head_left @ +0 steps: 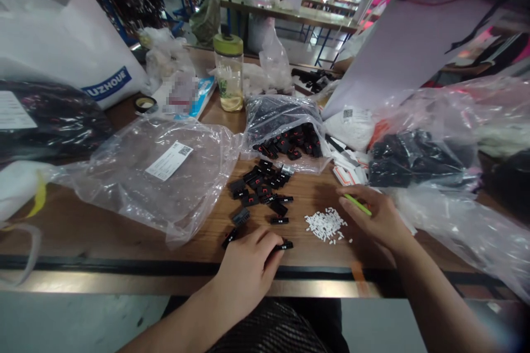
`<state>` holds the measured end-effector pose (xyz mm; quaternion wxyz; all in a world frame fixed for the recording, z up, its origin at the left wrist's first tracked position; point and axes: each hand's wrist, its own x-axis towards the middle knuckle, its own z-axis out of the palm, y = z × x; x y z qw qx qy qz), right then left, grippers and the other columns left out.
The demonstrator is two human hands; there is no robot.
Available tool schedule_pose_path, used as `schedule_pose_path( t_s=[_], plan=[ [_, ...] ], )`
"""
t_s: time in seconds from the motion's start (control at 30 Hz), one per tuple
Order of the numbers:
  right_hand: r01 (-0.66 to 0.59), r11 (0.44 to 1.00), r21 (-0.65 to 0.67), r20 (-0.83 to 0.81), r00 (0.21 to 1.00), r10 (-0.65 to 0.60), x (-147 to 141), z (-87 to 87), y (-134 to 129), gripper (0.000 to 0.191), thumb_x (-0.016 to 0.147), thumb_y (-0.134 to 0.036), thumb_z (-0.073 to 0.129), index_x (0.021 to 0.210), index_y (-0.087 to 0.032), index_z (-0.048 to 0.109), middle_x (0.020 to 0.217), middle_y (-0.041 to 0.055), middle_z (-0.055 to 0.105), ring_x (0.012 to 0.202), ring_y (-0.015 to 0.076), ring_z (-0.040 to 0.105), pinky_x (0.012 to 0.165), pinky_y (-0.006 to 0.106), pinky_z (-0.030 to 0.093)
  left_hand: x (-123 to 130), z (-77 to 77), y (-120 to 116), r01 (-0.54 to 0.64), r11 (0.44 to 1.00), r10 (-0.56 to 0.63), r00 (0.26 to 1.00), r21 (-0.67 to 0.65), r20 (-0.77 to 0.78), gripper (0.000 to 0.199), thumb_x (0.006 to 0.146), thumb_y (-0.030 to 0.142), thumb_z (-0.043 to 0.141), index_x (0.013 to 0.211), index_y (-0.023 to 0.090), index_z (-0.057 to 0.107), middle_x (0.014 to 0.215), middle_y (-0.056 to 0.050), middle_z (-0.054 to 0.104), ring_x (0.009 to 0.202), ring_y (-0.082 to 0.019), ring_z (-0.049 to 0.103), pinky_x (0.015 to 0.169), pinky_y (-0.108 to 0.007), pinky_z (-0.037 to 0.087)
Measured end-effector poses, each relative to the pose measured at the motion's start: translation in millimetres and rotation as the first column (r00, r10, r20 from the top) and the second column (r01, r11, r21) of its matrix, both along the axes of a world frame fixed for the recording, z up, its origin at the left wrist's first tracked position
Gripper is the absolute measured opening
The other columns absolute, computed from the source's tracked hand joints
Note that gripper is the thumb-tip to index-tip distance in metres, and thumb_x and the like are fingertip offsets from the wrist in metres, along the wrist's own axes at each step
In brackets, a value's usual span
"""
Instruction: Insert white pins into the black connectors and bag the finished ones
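My left hand [248, 259] is closed at the table's front edge, with a small black plastic connector housing [285, 245] between thumb and fingers. Beyond it lies a loose group of similar black connector housings [263, 190], some with red parts. A pile of tiny white plastic pieces [326, 224] is spread between my two hands. My right hand [379, 215], just right of that pile, grips a thin yellow-green stick-like tool [358, 205]; its tip points up and left. What the tool is exactly I cannot tell.
An open clear bag of black housings [285, 121] lies behind the group. A clear labelled bag [124, 176] rests at left. At the back stand a green-lidded bottle [229, 74] and a tape roll [144, 103]. More filled bags [422, 157] crowd the right side.
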<state>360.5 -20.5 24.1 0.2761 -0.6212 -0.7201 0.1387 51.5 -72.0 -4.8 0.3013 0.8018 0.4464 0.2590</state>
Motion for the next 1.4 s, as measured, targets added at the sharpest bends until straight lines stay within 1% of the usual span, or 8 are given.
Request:
schedule_pose_path(
  t_s=[0.23, 0.4, 0.53, 0.73, 0.93, 1.1, 1.2, 1.4],
  plan=[
    [-0.188, 0.982, 0.014, 0.376, 0.911, 0.169, 17.2, -1.0, 15.0, 0.033, 0.088, -0.037, 0.058, 0.111, -0.017, 0.07, 0.119, 0.0142, 0.068, 0.11, 0.0291, 0.065, 0.098, 0.047, 0.051, 0.3, -0.6, -0.6, -0.001, 1.0, 0.001, 1.0, -0.005, 0.014, 0.011, 0.094, 0.017, 0.057, 0.101, 0.022, 0.062, 0.099, -0.002, 0.067, 0.084, -0.021, 0.068, 0.076, -0.041, 0.058],
    [-0.215, 0.974, -0.078, 0.489, 0.842, 0.225, 19.5, 9.2, 18.6, 0.044, 0.086, -0.047, 0.06, 0.114, -0.014, 0.069, 0.124, 0.0161, 0.065, 0.113, 0.0316, 0.063, 0.101, 0.049, 0.05, 0.2, 0.3, -0.9, 0.004, 1.0, -0.004, 1.0, -0.009, 0.021, 0.011, 0.093, 0.016, 0.057, 0.101, 0.022, 0.062, 0.1, -0.003, 0.067, 0.084, -0.022, 0.068, 0.076, -0.042, 0.058],
    [-0.191, 0.981, -0.023, 0.536, 0.826, 0.174, 15.4, 17.1, 26.6, 0.043, 0.087, -0.049, 0.06, 0.11, -0.014, 0.071, 0.119, 0.0154, 0.067, 0.11, 0.0313, 0.064, 0.096, 0.048, 0.052, 0.1, -0.3, -1.1, 0.002, 1.0, -0.001, 1.0, -0.009, 0.014, 0.012, 0.093, 0.016, 0.058, 0.101, 0.022, 0.062, 0.1, -0.003, 0.067, 0.084, -0.022, 0.069, 0.076, -0.043, 0.059],
    [-0.277, 0.957, -0.085, 0.68, 0.686, 0.259, 0.3, 24.9, 52.2, 0.024, 0.088, -0.02, 0.052, 0.085, -0.02, 0.075, 0.097, 0.0117, 0.071, 0.095, 0.0283, 0.066, 0.094, 0.048, 0.048, 0.3, -0.1, -0.3, -0.003, 1.0, 0.003, 1.0, 0.001, 0.014, 0.011, 0.092, 0.016, 0.058, 0.101, 0.021, 0.062, 0.099, -0.004, 0.067, 0.082, -0.022, 0.069, 0.076, -0.042, 0.059],
    [-0.288, 0.955, -0.07, 0.46, 0.84, 0.287, -44.7, 20.6, 82.4, 0.028, 0.095, -0.033, 0.051, 0.111, -0.022, 0.072, 0.107, 0.0082, 0.071, 0.096, 0.0241, 0.066, 0.086, 0.038, 0.051, 1.2, 2.4, -0.3, 0.008, 1.0, -0.008, 1.0, -0.016, 0.005, 0.011, 0.092, 0.015, 0.058, 0.1, 0.021, 0.062, 0.099, -0.003, 0.068, 0.082, -0.022, 0.069, 0.075, -0.043, 0.059],
    [-0.295, 0.945, -0.143, 0.429, 0.841, 0.328, -87.1, 15.8, 98.7, 0.031, 0.091, -0.029, 0.059, 0.118, -0.021, 0.071, 0.107, 0.0097, 0.068, 0.096, 0.0242, 0.067, 0.087, 0.036, 0.051, 1.5, 2.5, 0.3, 0.009, 1.0, -0.008, 1.0, -0.02, 0.004, 0.011, 0.091, 0.015, 0.058, 0.1, 0.021, 0.062, 0.099, -0.003, 0.068, 0.082, -0.022, 0.069, 0.075, -0.042, 0.059],
    [-0.324, 0.935, -0.142, 0.426, 0.833, 0.353, -92.8, 10.4, 99.6, 0.026, 0.089, -0.019, 0.059, 0.111, -0.021, 0.073, 0.104, 0.0087, 0.068, 0.099, 0.023, 0.066, 0.088, 0.034, 0.051, 1.3, 1.9, 0.3, 0.006, 1.0, -0.006, 1.0, -0.016, -0.003, 0.012, 0.091, 0.015, 0.058, 0.1, 0.021, 0.063, 0.1, -0.004, 0.068, 0.082, -0.022, 0.069, 0.075, -0.042, 0.059],
    [-0.337, 0.941, 0.02, 0.472, 0.833, 0.289, -81.3, 0.0, 84.1, 0.024, 0.088, -0.014, 0.055, 0.106, -0.018, 0.071, 0.108, 0.01, 0.07, 0.098, 0.024, 0.066, 0.084, 0.036, 0.052, 0.4, 2.5, 0.0, 0.002, 1.0, -0.002, 1.0, 0.005, -0.017, 0.012, 0.091, 0.015, 0.059, 0.1, 0.021, 0.063, 0.1, -0.004, 0.068, 0.081, -0.022, 0.069, 0.074, -0.043, 0.06]
  ],
)
